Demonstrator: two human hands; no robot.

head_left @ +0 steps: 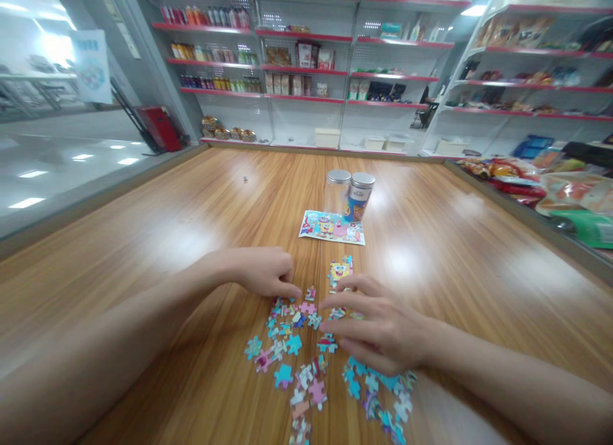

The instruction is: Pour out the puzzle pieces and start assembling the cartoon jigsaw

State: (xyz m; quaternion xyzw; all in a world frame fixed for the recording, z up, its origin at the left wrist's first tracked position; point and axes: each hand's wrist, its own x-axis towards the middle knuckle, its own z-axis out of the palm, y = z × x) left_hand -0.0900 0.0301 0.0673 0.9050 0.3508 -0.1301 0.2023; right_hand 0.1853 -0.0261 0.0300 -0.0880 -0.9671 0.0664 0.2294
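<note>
Fingers of the right hand spread over puzzle pieces; left hand curled, hold unclear. Light, thin: pinch edges

Bright, even indoor light from overhead. White glare patches shine on the wooden surface. Wide-angle distortion bends the shelves at the edges; the whole view is slightly soft.

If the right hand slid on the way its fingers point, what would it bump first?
Probably the loose puzzle pieces lying just past the right hand, though depth is unclear.
</note>
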